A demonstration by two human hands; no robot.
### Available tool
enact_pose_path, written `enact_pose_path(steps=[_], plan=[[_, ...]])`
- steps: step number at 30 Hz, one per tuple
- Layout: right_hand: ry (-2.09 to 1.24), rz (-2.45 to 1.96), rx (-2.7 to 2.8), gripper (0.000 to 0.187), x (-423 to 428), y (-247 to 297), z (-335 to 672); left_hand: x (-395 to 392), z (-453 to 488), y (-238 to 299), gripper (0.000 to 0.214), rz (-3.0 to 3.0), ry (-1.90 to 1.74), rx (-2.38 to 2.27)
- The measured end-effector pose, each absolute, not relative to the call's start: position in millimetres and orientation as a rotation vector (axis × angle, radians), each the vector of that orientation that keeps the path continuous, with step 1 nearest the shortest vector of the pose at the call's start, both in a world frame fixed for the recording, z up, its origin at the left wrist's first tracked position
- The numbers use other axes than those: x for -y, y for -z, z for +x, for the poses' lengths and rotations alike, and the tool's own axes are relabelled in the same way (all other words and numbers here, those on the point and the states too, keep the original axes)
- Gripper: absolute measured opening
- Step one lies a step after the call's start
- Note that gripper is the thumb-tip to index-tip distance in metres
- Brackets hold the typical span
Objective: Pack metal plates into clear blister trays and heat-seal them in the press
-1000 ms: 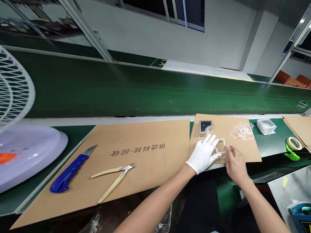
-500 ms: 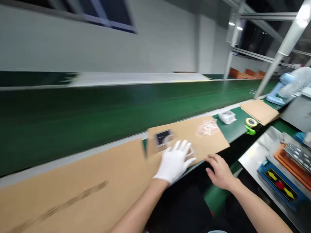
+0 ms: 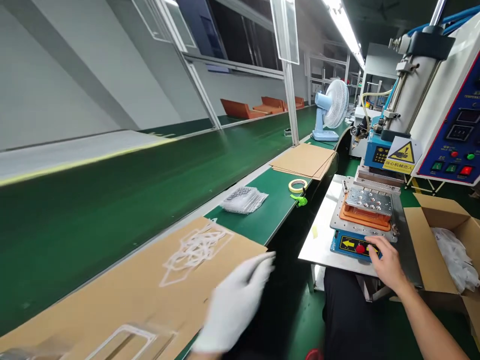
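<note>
- Green worktop (image 3: 243,225) runs from lower left toward upper right; the view has swung round, bringing the press (image 3: 422,85) into sight at upper right.
- Brown cardboard sheet (image 3: 123,290) fills the lower left, with tangled white strips (image 3: 197,250) on it.
- Blue control box (image 3: 352,245), right of centre, sits low on the press; attention seems to have shifted to it.
- Gloved left hand (image 3: 236,300), lower centre, has come away from the clear frame; it's too blurred for me to tell whether its fingers grip anything.
- Bare right hand (image 3: 388,265) has left the worktop edge; its fingers, parted and holding nothing I can see, are at the box's right end.
- Clear frame (image 3: 148,336) lies at bottom left, well apart from the right fingers.
- Red button (image 3: 360,248) shows just left of those fingertips; contact with the box is unclear.
</note>
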State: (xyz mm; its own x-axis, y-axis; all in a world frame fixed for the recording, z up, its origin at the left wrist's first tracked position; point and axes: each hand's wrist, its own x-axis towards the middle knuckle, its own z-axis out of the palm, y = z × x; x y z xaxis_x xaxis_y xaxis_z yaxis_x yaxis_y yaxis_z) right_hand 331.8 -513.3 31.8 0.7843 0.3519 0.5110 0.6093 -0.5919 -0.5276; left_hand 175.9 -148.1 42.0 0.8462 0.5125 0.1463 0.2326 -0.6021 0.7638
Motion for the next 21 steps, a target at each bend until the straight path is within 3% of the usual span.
enact_pose_path(steps=[2,7,9,13,21], plan=[[0.578,-2.293,0.759,0.034,518.5,-39.9,359.7,191.2,247.5,-59.9,0.041,1.99,-0.185,-0.353],[0.761,-2.437,0.873,0.047,501.4,-42.2,429.8,250.2,407.5,-72.7,0.033,1.874,0.037,-0.289],[0.815,-2.499,0.877,0.048,493.3,-35.0,446.2,257.8,445.4,-69.8,0.045,1.899,0.078,-0.285],[0.882,-2.52,0.837,0.049,485.5,-22.4,454.2,259.4,476.4,-62.1,0.058,1.907,0.119,-0.246],[0.876,-2.513,0.839,0.055,482.5,-24.6,450.4,233.1,472.9,-41.4,0.038,2.057,-0.025,-0.297]])
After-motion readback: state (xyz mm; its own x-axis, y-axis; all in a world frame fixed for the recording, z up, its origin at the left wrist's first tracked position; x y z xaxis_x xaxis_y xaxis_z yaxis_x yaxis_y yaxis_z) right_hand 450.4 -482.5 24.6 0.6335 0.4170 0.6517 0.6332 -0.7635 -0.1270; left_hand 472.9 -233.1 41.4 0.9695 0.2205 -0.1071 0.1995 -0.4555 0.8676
